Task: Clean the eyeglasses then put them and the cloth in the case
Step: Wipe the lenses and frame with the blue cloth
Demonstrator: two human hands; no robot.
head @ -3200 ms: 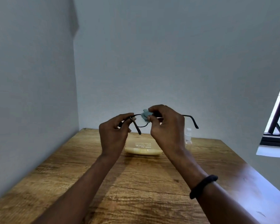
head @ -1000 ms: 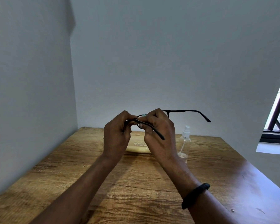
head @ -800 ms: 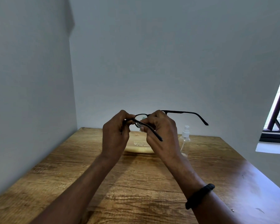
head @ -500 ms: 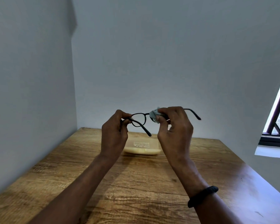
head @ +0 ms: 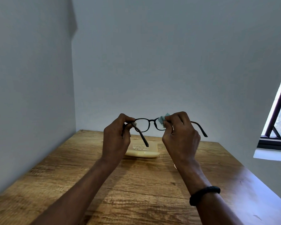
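Note:
I hold black-framed eyeglasses (head: 150, 120) up in the air above the table, both temples unfolded toward me. My left hand (head: 116, 138) pinches the frame at its left hinge. My right hand (head: 181, 135) presses a small pale blue cloth (head: 163, 120) onto the right lens, its fingers closed over cloth and lens. The left lens is bare and see-through. Below and behind the hands, a cream glasses case (head: 144, 151) lies closed and flat on the wooden table (head: 136, 189); my left hand hides its left end.
Grey walls close the table in on the left and behind. A window with a dark frame (head: 277, 114) is at the right. The table's right edge runs diagonally toward the lower right. A black band (head: 204, 194) circles my right wrist.
My right hand has slid the cloth from near the left lens across to the right lens, and the glasses now face me squarely. The spray bottle seen earlier is hidden behind my right hand.

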